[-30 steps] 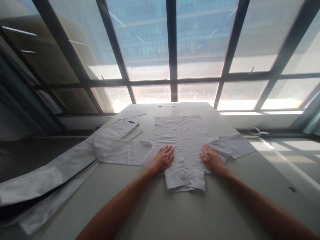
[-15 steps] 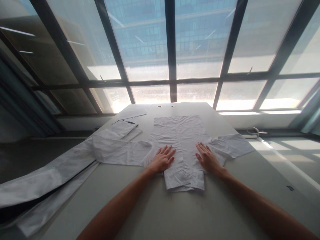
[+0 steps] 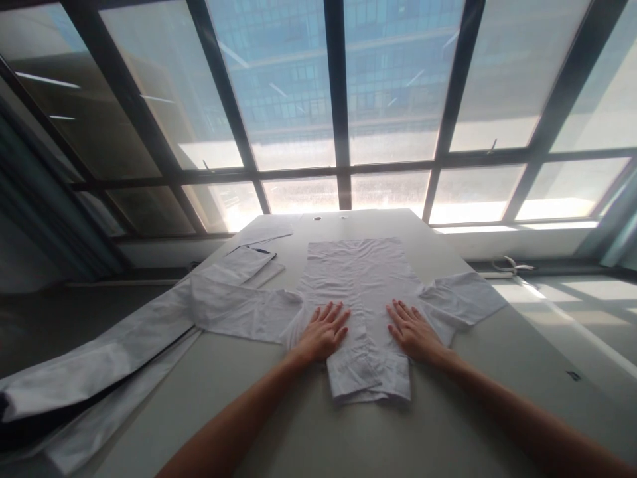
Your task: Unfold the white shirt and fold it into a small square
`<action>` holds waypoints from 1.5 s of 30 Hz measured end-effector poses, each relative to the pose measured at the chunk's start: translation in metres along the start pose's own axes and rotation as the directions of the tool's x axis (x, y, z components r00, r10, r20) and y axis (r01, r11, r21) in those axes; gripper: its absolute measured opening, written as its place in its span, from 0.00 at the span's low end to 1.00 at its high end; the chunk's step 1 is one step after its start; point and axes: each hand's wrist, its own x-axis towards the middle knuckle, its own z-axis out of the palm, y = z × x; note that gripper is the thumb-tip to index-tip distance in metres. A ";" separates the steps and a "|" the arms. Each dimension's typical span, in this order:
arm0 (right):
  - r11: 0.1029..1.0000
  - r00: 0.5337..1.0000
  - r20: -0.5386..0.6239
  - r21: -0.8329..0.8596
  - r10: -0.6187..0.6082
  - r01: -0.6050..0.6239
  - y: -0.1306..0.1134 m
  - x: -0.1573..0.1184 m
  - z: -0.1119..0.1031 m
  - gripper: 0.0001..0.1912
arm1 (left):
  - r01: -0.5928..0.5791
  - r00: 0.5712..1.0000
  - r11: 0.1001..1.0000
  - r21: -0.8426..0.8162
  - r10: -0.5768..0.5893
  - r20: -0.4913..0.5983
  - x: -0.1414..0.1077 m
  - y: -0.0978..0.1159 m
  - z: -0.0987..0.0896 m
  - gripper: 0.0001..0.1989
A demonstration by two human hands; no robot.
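Observation:
A white shirt (image 3: 358, 272) lies spread on the white table, its collar end (image 3: 353, 382) towards me and its sleeves out to both sides. My left hand (image 3: 323, 332) rests flat on the left half of the shirt, fingers spread. On the right half, my right hand (image 3: 413, 332) also lies flat with its fingers apart. Neither hand grips the cloth. Light creases run across the body of the shirt, and a seam or placket goes down its middle between my hands.
More white garments (image 3: 124, 352) with a dark strip lie along the table's left side, reaching over its edge. The table (image 3: 308, 438) extends towards large windows (image 3: 293, 86). A pale looped cable or strap (image 3: 510, 265) sits beyond the right edge.
The view has tilted up slightly, so the table and shirt sit a little lower in the picture. Both hands stay flat on the shirt in about the same places.

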 end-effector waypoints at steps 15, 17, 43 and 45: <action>0.996 0.998 0.056 0.078 0.040 -0.044 -0.003 -0.011 -0.007 0.34 | 0.091 0.996 0.990 -0.109 -0.093 -0.013 0.060 0.038 -0.012 0.32; 0.997 0.998 0.046 0.070 0.039 -0.042 -0.003 -0.012 -0.006 0.34 | 0.136 0.991 0.987 -0.090 -0.135 0.013 0.077 0.030 -0.007 0.34; 0.989 0.991 0.093 0.100 0.102 -0.111 -0.018 0.004 -0.011 0.33 | 0.168 0.978 0.986 0.004 -0.166 -0.127 0.107 0.024 0.011 0.31; 0.985 0.995 0.057 0.148 0.079 -0.087 -0.037 0.024 -0.009 0.33 | 0.158 0.980 0.987 0.020 -0.155 -0.125 0.106 0.022 0.010 0.29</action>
